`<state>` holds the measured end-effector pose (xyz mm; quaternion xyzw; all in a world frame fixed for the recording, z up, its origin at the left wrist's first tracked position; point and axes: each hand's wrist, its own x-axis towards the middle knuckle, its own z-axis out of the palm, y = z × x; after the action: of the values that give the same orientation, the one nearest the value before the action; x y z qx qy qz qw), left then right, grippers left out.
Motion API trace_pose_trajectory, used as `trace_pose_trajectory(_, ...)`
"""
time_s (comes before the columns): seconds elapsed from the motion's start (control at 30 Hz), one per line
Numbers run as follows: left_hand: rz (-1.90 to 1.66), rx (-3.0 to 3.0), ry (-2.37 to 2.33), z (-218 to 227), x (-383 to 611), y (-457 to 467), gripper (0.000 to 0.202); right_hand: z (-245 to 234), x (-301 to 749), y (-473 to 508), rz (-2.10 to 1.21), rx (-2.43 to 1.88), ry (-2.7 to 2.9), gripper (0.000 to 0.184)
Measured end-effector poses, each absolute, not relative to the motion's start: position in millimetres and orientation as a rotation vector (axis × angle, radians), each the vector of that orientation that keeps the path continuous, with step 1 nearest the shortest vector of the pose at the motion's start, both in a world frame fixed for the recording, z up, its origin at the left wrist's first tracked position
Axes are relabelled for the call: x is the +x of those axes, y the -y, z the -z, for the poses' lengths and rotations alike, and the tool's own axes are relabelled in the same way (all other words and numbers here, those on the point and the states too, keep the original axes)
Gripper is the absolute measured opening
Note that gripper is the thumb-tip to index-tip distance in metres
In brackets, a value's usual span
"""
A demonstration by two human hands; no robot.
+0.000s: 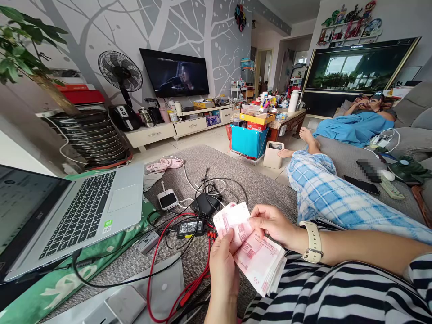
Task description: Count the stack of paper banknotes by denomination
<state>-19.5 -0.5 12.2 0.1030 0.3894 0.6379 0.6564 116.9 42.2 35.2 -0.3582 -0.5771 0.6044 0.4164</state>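
A thick stack of pink banknotes (258,261) is held in front of my striped shirt. My left hand (224,258) wraps round its near left side, the thumb pressed on the top notes. Several banknotes (232,218) fan away from the stack toward the upper left. At their upper right edge my right hand (272,222), with a cream watch (313,243) on the wrist, pinches the notes between thumb and fingers. The lower part of the stack spreads out under the right hand. My left fingers behind the notes are hidden.
An open laptop (91,207) stands at the left on green cloth. Tangled cables, a black power adapter (191,228) and a small white device (168,199) lie on the grey couch. A phone (361,185) and a remote (391,188) lie at the right. Another person reclines under a blue cover (357,128).
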Motion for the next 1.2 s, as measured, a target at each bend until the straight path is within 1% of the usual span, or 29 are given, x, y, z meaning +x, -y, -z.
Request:
trace_pose_trajectory(0.13,-1.449,0.24,-0.918,-15.2,-18.5,1.7,0.029,-31.6,117.9,-44.4,-1.46,-0.925,1.411,0.029)
trace_pose_trajectory(0.23,-1.438,0.25,-0.935,-16.0,-18.7,3.1,0.026,-28.9,117.3,-45.8,-1.51,-0.904,1.356,0.031)
trace_pose_trajectory(0.43,-1.41,0.276,-0.968,-15.9,-19.5,2.8,0.028,-31.3,114.6,-45.3,-1.458,-0.952,1.357,0.027)
trace_pose_trajectory(0.57,-1.415,0.261,-0.952,-14.7,-19.2,2.3,0.031,-30.4,114.9,-45.2,-1.428,-1.017,1.401,0.029)
trace_pose_trajectory(0.83,-1.449,0.181,-0.977,-5.6,-21.1,-1.8,0.029,-24.4,115.6,-48.6,-1.391,-1.007,1.39,0.026)
trace_pose_trajectory(1.03,-1.46,0.161,-1.006,-4.2,-21.2,-4.1,0.03,-23.7,116.0,-46.9,-1.43,-0.978,1.351,0.024)
trace_pose_trajectory(1.2,-1.443,0.167,-1.034,-4.9,-22.0,-3.6,0.028,-25.9,115.7,-44.1,-1.479,-0.938,1.341,0.028)
